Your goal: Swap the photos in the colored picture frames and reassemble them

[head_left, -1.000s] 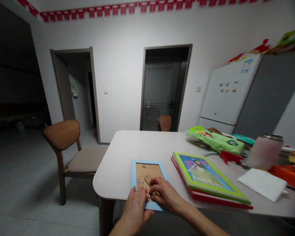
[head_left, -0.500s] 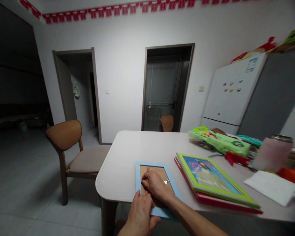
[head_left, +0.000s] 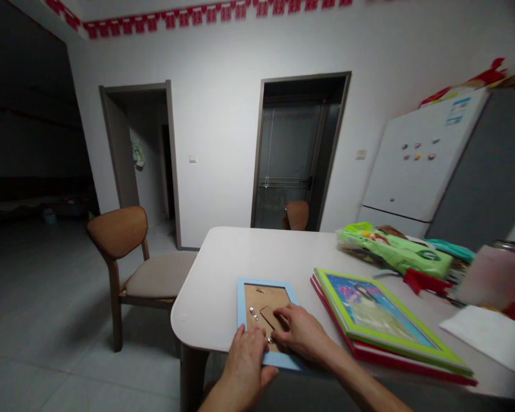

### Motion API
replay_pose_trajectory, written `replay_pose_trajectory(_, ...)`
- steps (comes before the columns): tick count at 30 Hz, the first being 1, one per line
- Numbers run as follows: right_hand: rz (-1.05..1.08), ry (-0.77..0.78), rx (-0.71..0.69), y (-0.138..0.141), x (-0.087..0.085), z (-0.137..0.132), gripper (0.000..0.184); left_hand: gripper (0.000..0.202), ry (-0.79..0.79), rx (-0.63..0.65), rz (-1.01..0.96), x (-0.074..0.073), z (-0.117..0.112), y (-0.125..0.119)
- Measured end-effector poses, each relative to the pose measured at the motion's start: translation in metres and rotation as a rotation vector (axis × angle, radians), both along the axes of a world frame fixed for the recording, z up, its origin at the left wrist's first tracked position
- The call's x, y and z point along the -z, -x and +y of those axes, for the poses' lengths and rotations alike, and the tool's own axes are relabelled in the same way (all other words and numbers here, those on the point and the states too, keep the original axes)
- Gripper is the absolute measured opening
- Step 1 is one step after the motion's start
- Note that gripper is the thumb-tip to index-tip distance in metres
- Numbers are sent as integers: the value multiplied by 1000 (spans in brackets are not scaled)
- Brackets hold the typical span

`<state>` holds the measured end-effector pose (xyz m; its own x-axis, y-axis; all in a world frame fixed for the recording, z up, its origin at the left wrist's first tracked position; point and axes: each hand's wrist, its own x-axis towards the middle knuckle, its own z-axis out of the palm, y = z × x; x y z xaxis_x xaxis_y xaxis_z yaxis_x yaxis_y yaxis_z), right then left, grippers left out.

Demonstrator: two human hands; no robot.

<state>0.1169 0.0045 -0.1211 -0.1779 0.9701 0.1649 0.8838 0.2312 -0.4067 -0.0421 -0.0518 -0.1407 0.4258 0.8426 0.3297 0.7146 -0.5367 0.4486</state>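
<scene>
A light blue picture frame (head_left: pixel 241 303) lies back up near the table's front edge, its brown backing board (head_left: pixel 260 303) facing me. Small metal clips (head_left: pixel 253 313) sit on the board, and a flap (head_left: pixel 268 313) is outlined in its middle. My left hand (head_left: pixel 246 355) grips the frame's lower left corner, fingers over the side and thumb at the front edge. Over the right part of the board, my right hand (head_left: pixel 302 332) has its fingers bent and pressed together. What is under those fingertips is hidden.
Right of the frame lies a green picture frame (head_left: pixel 381 309) on a red one (head_left: pixel 416 363). Beyond are a green package (head_left: pixel 395 249), a pink cup (head_left: pixel 493 272) and a white sheet (head_left: pixel 489 337). A wooden chair (head_left: pixel 118 229) stands left of the table (head_left: pixel 223 252).
My right hand has moved from the board's left and middle to its right side, uncovering the left clip and the flap. My left hand stays at the corner. The view has shifted slightly.
</scene>
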Motion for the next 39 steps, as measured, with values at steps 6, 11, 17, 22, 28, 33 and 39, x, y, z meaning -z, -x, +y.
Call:
replay_pose_trajectory(6, -42, -111, -5, -7, -8, -5, 30, 42, 54, -33, -148, -2, 2, -1)
replay_pose_trajectory(11, -50, -159, 2, 3, -31, -9, 25, 43, 75, -169, -559, -7, 14, -3)
replay_pose_trajectory(17, 166, -164, -95, 24, -48, -23, 32, 29, 219, -307, -911, -14, 36, 31)
replay_pose_trajectory(22, 38, -136, 76, -14, -21, -15, 39, 28, 279, -388, -929, -4, 41, 84)
replay_pose_trajectory(28, -160, -35, 203, -47, 15, -6, 46, 27, 252, -469, -817, 6, 42, 115)
replay_pose_trajectory(33, -12, -17, 256, -42, 12, 0, 52, 33, 116, -548, -627, 2, 40, 124)
replay_pose_trajectory(39, 921, 300, 230, -33, -24, -19, 63, 37, -33, -489, -505, -12, 26, 88)
